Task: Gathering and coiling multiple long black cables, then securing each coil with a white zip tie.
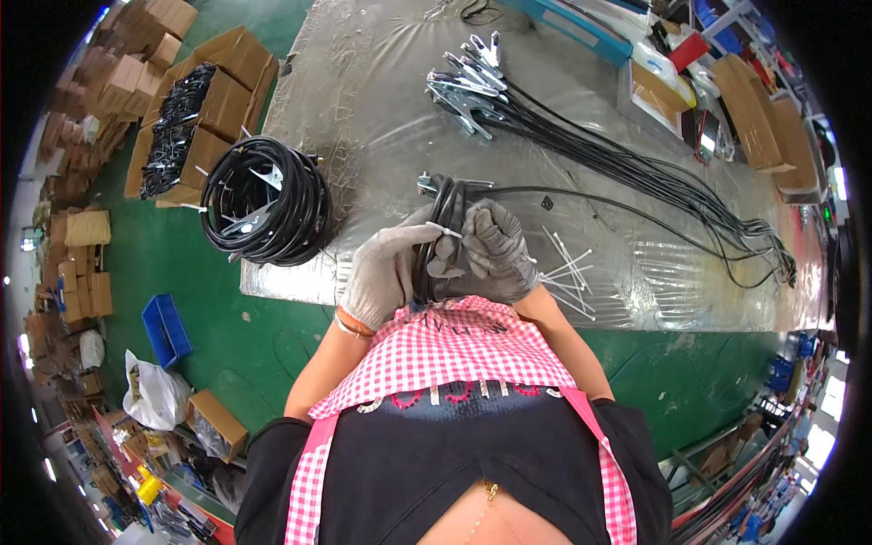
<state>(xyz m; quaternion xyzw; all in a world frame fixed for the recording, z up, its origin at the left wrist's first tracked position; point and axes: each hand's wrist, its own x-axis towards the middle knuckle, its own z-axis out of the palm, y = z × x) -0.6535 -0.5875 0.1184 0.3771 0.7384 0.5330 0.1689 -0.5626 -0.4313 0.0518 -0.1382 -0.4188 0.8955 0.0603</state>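
Observation:
At the table's near edge, my gloved left hand point(380, 271) is wrapped round a small coil of black cable point(447, 207). A white cable tie point(447, 230) crosses the coil, and my gloved right hand point(500, 250) is closed at its right end. My fingers partly hide the tie's ends. Just beyond the coil lies a metal clamp point(425, 184), and one cable runs from the coil to the right. Several loose white cable ties point(570, 272) lie right of my right hand. Farther off, a bundle of black cables point(627, 163) ends in several metal clamps point(468, 95).
A stack of coiled black cables point(313, 213) with clamps inside stands at the table's left edge. Beyond it, cardboard boxes point(222, 100) hold black parts. Cartons point(749, 109) and a blue tray point(581, 32) sit at the far right. A blue bin point(166, 331) rests on the green floor.

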